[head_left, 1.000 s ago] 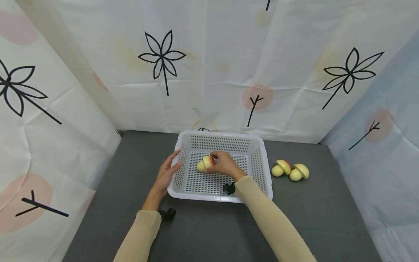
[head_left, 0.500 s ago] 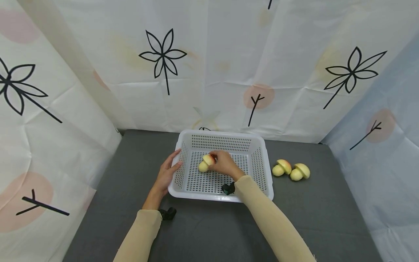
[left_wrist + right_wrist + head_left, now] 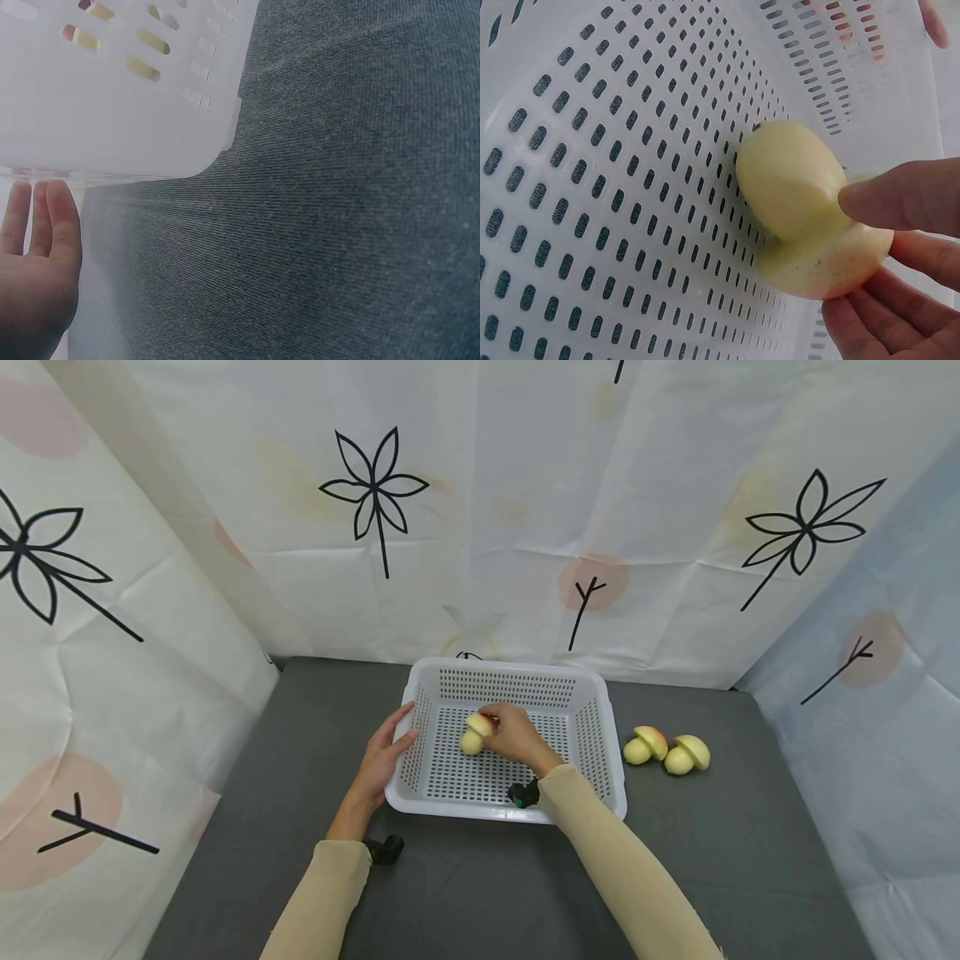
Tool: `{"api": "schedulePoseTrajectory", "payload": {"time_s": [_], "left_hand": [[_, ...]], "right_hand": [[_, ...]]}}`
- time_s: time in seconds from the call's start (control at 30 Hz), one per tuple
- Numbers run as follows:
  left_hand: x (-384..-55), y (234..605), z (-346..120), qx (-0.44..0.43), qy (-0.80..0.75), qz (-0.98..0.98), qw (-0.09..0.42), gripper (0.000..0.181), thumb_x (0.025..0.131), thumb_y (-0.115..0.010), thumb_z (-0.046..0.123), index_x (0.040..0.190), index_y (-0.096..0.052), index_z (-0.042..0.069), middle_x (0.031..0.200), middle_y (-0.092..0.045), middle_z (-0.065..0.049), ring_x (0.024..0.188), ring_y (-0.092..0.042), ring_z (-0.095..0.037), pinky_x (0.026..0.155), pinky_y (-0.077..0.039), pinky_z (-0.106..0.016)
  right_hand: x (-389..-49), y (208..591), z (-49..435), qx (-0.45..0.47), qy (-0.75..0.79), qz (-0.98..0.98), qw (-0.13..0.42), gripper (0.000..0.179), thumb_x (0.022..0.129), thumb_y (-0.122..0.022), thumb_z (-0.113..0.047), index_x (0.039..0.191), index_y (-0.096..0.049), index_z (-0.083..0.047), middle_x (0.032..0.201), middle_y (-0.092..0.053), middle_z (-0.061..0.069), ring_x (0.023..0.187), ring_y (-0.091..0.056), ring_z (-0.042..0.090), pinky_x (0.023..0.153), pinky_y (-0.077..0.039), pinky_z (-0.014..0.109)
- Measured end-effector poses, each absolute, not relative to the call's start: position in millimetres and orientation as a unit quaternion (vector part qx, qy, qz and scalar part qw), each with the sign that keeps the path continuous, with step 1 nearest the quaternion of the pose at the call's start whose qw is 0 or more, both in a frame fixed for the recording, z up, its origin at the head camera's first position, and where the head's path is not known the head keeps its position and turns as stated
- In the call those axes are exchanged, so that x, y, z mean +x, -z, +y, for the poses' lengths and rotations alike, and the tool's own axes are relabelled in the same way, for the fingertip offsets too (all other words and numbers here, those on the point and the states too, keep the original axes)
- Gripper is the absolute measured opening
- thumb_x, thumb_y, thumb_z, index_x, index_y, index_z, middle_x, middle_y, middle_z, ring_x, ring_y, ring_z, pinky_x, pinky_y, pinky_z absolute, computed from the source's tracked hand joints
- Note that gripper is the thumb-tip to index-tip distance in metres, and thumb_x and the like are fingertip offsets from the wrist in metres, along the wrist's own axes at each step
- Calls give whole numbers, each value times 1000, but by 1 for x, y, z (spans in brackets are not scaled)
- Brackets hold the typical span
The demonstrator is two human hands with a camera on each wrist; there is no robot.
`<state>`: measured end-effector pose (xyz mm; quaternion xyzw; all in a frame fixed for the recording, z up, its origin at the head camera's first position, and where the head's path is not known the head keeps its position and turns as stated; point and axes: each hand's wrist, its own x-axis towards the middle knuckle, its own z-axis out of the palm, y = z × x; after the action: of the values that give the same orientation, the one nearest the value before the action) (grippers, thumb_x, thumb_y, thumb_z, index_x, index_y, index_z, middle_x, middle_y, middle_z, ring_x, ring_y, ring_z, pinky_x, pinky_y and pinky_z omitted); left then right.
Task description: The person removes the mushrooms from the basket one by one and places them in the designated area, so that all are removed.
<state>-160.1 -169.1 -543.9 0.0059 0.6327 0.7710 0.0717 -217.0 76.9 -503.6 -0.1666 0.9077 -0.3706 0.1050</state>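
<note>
A white plastic basket [image 3: 504, 812] with slotted walls and floor stands on the grey table. Inside it, my right hand [image 3: 517, 735] pinches a mushroom [image 3: 472, 742] with a pale yellow stem and a cap blushed red. The right wrist view shows the thumb on one side of this mushroom [image 3: 791, 176] and the fingers under its cap, close over the slotted floor. My left hand [image 3: 380, 762] rests against the basket's left side, its fingers fairly straight at the rim. In the left wrist view, the fingertips [image 3: 60, 196] meet the basket's outer edge.
To the right of the basket, two similar mushrooms [image 3: 645, 745] [image 3: 686, 755] lie close together on the grey tabletop [image 3: 480, 893]. A patterned white curtain [image 3: 480, 527] hangs behind the table and along both sides.
The mushroom in my right hand has shifted slightly to the right and turned, so its stem now points more toward me. My left hand keeps its place at the basket.
</note>
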Motion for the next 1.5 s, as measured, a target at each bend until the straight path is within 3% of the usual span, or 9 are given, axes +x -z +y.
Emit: {"api": "schedulePoseTrajectory", "payload": {"time_s": [0.27, 0.37, 0.53, 1.03, 1.3, 1.5], "left_hand": [[-160, 544, -169, 2, -772, 632, 72, 59, 105, -58, 21, 159, -35, 19, 158, -39, -9, 130, -44, -50, 94, -46, -59], [-161, 544, -168, 4, -771, 632, 71, 59, 105, -59, 21, 159, -35, 18, 158, -39, -9, 129, -44, -50, 94, -46, -59], [-161, 544, -168, 5, -771, 633, 71, 59, 105, -59, 22, 159, -35, 19, 158, -38, -9, 130, -44, -51, 93, -47, -58], [-161, 545, -169, 12, -772, 631, 70, 58, 106, -58, 22, 159, -35, 20, 158, -38, -12, 129, -43, -52, 93, -47, -59], [-161, 544, -169, 3, -771, 634, 70, 58, 105, -58, 21, 159, -36, 19, 159, -38, -9, 130, -45, -48, 93, -47, -57], [-160, 544, -169, 2, -775, 628, 72, 58, 105, -59, 22, 159, -37, 21, 159, -37, -7, 132, -44, -46, 95, -46, -58]], "right_hand": [[-217, 505, 77, -162, 373, 906, 118, 53, 88, -65, 8, 140, -57, 4, 134, -61, 20, 112, -63, 30, 89, -53, 41], [-217, 505, 78, -160, 375, 904, 127, 56, 90, -73, -4, 143, -55, 3, 131, -63, 18, 105, -64, 27, 86, -53, 40], [-217, 505, 79, -168, 370, 904, 133, 78, 77, -91, -19, 142, -54, 2, 123, -66, 13, 97, -62, 23, 84, -52, 39], [-220, 508, 75, -142, 359, 910, 153, 97, 68, -97, -18, 148, -47, 2, 134, -61, 14, 111, -61, 27, 94, -50, 41], [-223, 507, 74, -114, 355, 914, 157, 99, 68, -97, -21, 149, -46, 1, 140, -57, 17, 121, -57, 32, 100, -47, 44], [-226, 509, 74, -107, 366, 911, 161, 95, 70, -96, -20, 148, -47, 3, 138, -59, 17, 116, -59, 31, 97, -49, 43]]}}
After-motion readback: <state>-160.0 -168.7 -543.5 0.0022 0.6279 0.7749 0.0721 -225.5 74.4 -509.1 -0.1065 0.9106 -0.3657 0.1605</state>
